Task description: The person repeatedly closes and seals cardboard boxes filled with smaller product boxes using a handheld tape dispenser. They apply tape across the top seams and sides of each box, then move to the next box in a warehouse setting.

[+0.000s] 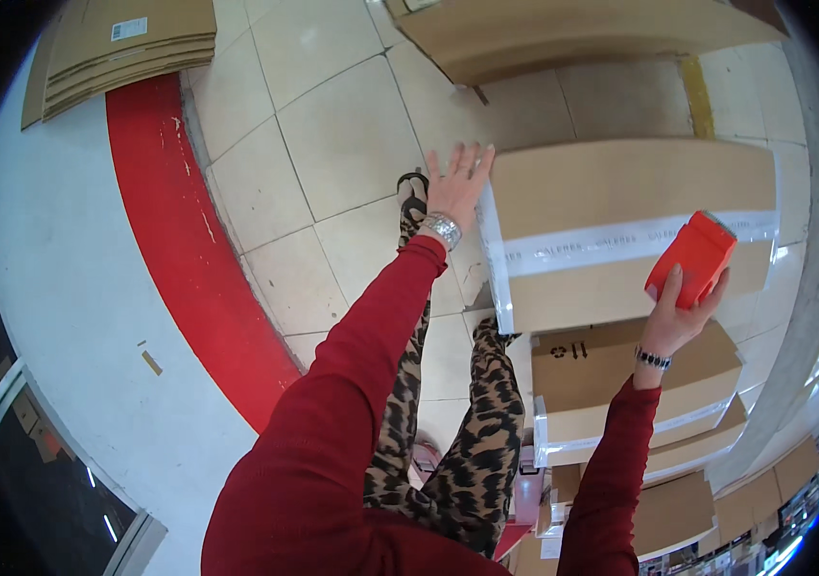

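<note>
Carton: taped cardboard box, between 2 and 3 o'clock of view centre, above the lower cartons.
White tape: tape strip across carton's top face, running 9 to 3 o'clock; more tape down the 9 o'clock edge.
Left hand: at carton's 10 o'clock corner, fingers spread and fairly straight, grasping nothing; seems to touch the edge.
Right hand: fingers and thumb curled round red hand tool, near carton's 4 o'clock; tool-to-carton contact unclear.
Carton handling: probably stiff-walled, bulky; weight can't tell, contents hidden. Best hold likely opposite lower edges, 9 and 3 o'clock; taped parts may be slick.
Tool handling: looks hard, light, maybe smooth; grip the body's 6 o'clock end, clear of the metallic-looking 1 o'clock edge, possibly sharp.
Around: flattened cardboard at 10 o'clock.
</note>
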Motion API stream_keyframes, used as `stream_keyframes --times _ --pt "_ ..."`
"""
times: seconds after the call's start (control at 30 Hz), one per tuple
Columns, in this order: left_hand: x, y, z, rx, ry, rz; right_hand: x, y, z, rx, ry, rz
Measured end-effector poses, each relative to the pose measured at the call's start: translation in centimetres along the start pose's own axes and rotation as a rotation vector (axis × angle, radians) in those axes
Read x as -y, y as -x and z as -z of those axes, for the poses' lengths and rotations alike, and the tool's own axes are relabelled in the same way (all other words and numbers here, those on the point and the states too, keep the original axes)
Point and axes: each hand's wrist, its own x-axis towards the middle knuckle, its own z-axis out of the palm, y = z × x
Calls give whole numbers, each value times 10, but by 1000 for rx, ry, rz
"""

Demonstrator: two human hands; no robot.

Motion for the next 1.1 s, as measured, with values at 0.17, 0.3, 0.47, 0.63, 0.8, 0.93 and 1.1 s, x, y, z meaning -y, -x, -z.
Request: stream_keyframes --times 0.17,0.3,0.47,0.63,0.8,0.93,1.1 --pt "-7 -11 5 332 506 203 7 -50 -77 164 567 -8" --pt "-57 25 -13 -279 826 324 45 -68 -122 157 952 -116" --pt "-35 18 19 243 1118 404 61 -121 -164 298 1139 -53" --pt "28 -2 -58 542 1064 546 24 -101 -148 152 862 212" --pt "86 -107 -171 -77 1457 817 56 -74 -174 -34 844 266" --pt "91 -205 -156 -38 2168 1232 31 -90 -154 -43 749 628" --pt "81 -262 -137 -169 2349 1259 -38 -73 -92 -65 976 693"
